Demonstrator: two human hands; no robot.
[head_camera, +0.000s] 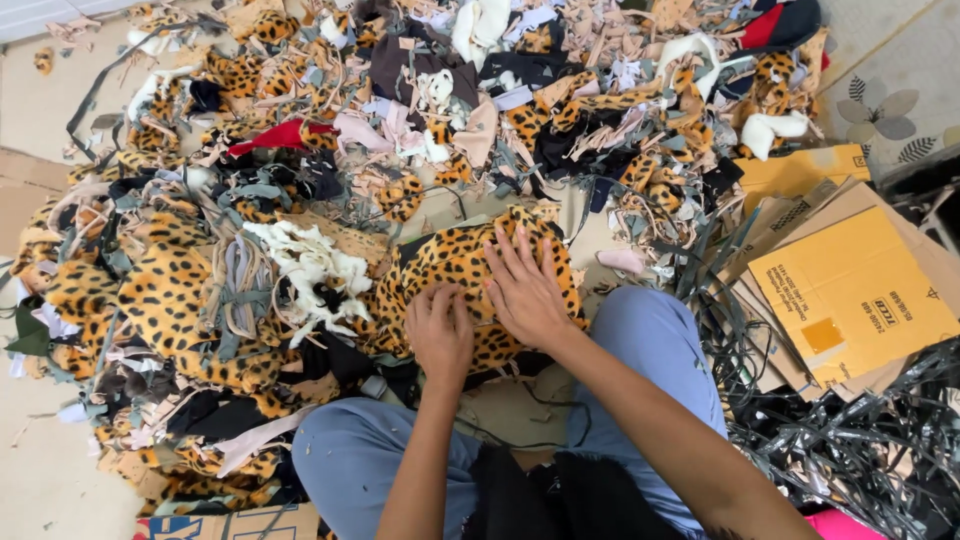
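Note:
A large piece of leopard-print plush fabric (450, 262) lies on the floor in front of my knees. My right hand (525, 290) rests flat on it, fingers spread and pointing away from me. My left hand (440, 332) sits just beside it on the same fabric, with the fingers curled down into the cloth. I cannot tell whether the left fingers pinch the fabric or only press on it. My legs in light blue trousers (650, 345) frame the fabric on both sides.
A wide heap of fabric scraps (300, 150) in leopard print, black, pink, white and red covers the floor ahead. Flattened yellow cardboard boxes (850, 290) lie at the right, with a tangle of black plastic straps (860, 440) below them. Bare floor (40, 470) shows at the lower left.

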